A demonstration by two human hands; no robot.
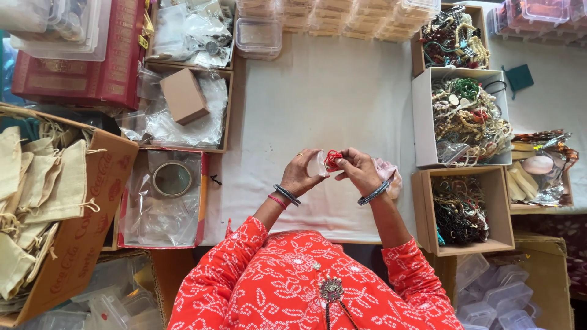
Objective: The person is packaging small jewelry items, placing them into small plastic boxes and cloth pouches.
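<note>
Red sleeves nearest; above them the left hand [299, 174] pinches a small clear box [317, 164], the right hand [358, 170] closed on a red bead string [332, 159] between both. Beads might snag, spilling out.

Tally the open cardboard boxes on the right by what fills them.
Box of mixed gold, red and green jewellery: 1
White box of pale bead necklaces: 1
Brown box of dark bead strands: 1
Total: 3

Matt white cloth covers the table [324, 91]; rough burlap pouches [55, 177] – glossy plastic bags [165, 214] – plain cardboard boxes [425, 122], clear plastic tubs [258, 36].
</note>
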